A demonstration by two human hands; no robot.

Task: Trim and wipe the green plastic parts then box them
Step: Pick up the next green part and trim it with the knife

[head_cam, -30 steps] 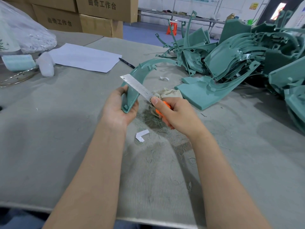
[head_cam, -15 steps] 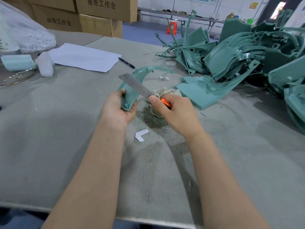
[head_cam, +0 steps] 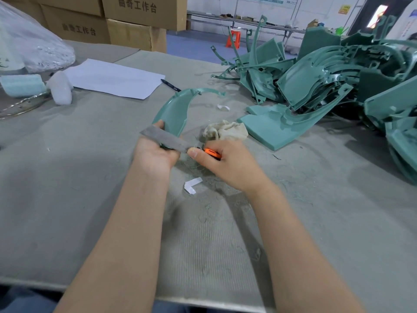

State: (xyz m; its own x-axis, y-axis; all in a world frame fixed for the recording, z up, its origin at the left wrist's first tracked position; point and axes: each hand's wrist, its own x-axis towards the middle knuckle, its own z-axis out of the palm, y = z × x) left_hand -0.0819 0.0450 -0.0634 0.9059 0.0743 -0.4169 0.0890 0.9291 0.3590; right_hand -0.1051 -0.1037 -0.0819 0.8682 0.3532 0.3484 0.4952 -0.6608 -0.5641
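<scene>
Nearest the person, well on the near side of the crumpled cream cloth (head_cam: 225,131), a small white L-shaped paper scrap (head_cam: 191,185) lies on the grey felt-covered table (head_cam: 67,177) among thin green shavings. Between scrap and cloth, the left hand (head_cam: 155,154) grips the near end of a curved green plastic part (head_cam: 173,111), fingers wrapped round its narrow foot. The right hand (head_cam: 228,163), just in front of the cloth, is closed round the orange handle of a broad grey-bladed knife (head_cam: 167,138), thumb pressed at the blade's root. The blade lies across the part's near end and over the left hand; it is blurred. The part arcs away to the left of the cloth. It looks light, thin-walled and fairly stiff, though the long arc probably flexes and its smooth skin could slip, so holding it close to the edge being cut seems wisest, fingers kept clear of the blade. Beyond and right of the cloth sits a tangled pile of green plastic parts (head_cam: 338,75); far left of it are a white sheet (head_cam: 112,79) and brown cardboard boxes (head_cam: 140,10). Compared with half a second ago, the blade has swept down the part toward the left hand, and the right hand has drawn nearer, uncovering more of the cloth.
</scene>
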